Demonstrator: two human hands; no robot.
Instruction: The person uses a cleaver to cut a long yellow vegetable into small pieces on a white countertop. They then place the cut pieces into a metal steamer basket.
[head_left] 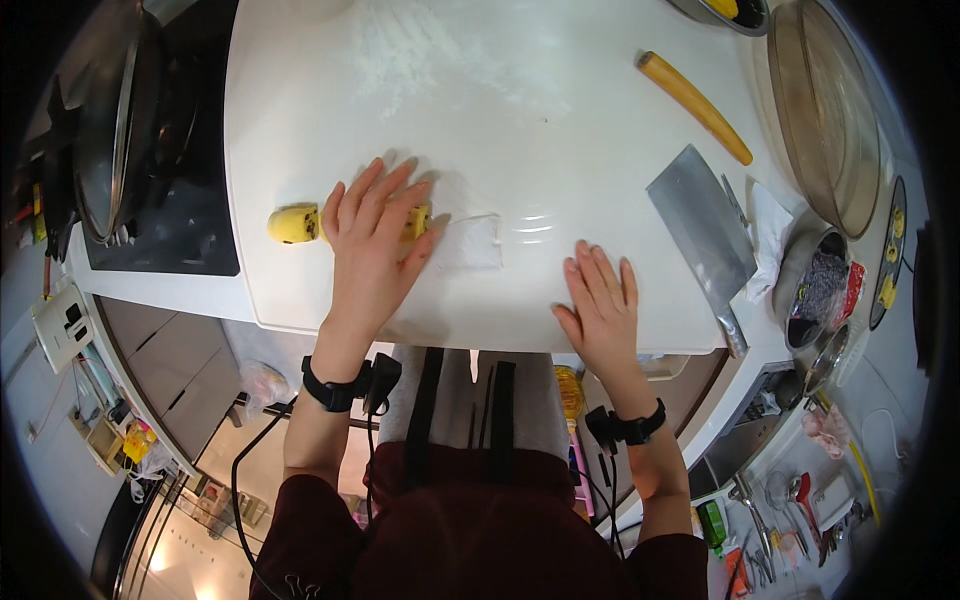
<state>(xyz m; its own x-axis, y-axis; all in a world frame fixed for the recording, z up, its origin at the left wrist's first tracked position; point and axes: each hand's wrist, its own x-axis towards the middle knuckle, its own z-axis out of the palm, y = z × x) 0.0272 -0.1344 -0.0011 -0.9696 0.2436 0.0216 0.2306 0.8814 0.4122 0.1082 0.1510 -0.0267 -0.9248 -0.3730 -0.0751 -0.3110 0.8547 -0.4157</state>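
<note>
My left hand (pixel 374 225) lies spread over a short row of yellow dough pieces on the white board (pixel 560 110). A rounded yellow dough piece (pixel 293 224) with dark specks on its cut face sticks out left of the fingers. Another yellow dough piece (pixel 417 222) shows between the thumb and forefinger; the middle of the row is hidden under the hand. Just right of it is a faint pale square (pixel 470 243). Flat near the board's front edge rests my right hand (pixel 600 300), empty, with fingers stretched out. To its right lies a cleaver (pixel 705 225).
A wooden rolling pin (pixel 695 105) lies at the far right, and flour (pixel 420 50) dusts the board's far part. Beyond the cleaver stand a large round sieve (pixel 825 115) and a metal bowl (pixel 812 285). A black cooktop (pixel 170 215) with a lidded pan borders the left side.
</note>
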